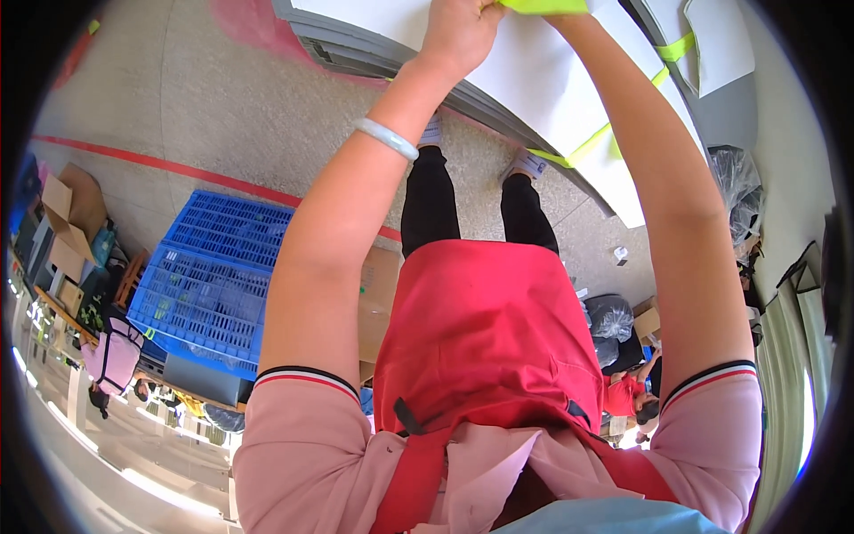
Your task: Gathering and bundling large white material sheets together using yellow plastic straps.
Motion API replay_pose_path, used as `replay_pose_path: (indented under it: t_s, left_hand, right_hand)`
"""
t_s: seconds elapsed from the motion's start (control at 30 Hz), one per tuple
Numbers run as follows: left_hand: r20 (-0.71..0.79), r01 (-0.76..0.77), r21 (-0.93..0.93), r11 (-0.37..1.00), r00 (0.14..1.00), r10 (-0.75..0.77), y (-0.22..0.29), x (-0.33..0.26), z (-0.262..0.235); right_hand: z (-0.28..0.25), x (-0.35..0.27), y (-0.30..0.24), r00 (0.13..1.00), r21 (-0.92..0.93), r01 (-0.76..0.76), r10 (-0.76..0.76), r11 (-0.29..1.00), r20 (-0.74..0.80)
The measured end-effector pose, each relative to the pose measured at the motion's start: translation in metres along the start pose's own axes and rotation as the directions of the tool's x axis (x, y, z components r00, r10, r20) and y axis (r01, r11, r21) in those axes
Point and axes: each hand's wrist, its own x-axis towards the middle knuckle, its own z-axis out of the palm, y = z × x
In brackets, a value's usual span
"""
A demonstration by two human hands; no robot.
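Observation:
My left hand (461, 34) is at the top edge, fingers curled closed at a neon yellow-green strip of what looks like fabric (544, 5). Its fingertips are partly cut off by the frame. My right forearm (614, 98) reaches up to the same strip, but my right hand lies beyond the top edge and its fingers are hidden. Beneath both arms is a stack of large white and grey sheets (525, 98). Another yellow-green strip (589, 147) lies across the sheets near my right forearm.
Blue plastic crates (209, 276) stand on the floor at left, with an open cardboard box (69, 209) farther left. Another white sheet with a yellow-green band (676, 49) lies at upper right. Dark plastic bags (609, 319) sit at right. Other people (632, 396) are in the background.

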Motion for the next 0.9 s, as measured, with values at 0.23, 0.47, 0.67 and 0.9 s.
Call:
replay_pose_path:
  t_s: [0.23,0.47,0.67,0.9]
  left_hand:
    - [0.008,0.365,-0.397,0.842,0.919,-0.394,-0.014,0.046,-0.002]
    - [0.074,-0.128,0.274,0.953,0.991,0.112,-0.028,0.047,-0.004]
    - [0.313,0.035,0.162,0.986,0.946,-0.085,-0.008,0.045,-0.009]
    - [0.183,0.351,0.03,0.936,0.919,-0.35,-0.011,0.043,-0.002]
  right_hand:
    - [-0.011,0.009,-0.015,0.967,-0.079,-0.252,0.254,0.964,0.015]
    - [-0.031,-0.022,-0.082,0.989,-0.186,0.102,-0.079,0.977,0.125]
    - [-0.038,-0.003,-0.07,0.964,-0.137,0.153,-0.117,0.979,0.24]
    - [-0.069,0.033,-0.076,0.811,-0.233,-0.058,0.182,0.971,0.556]
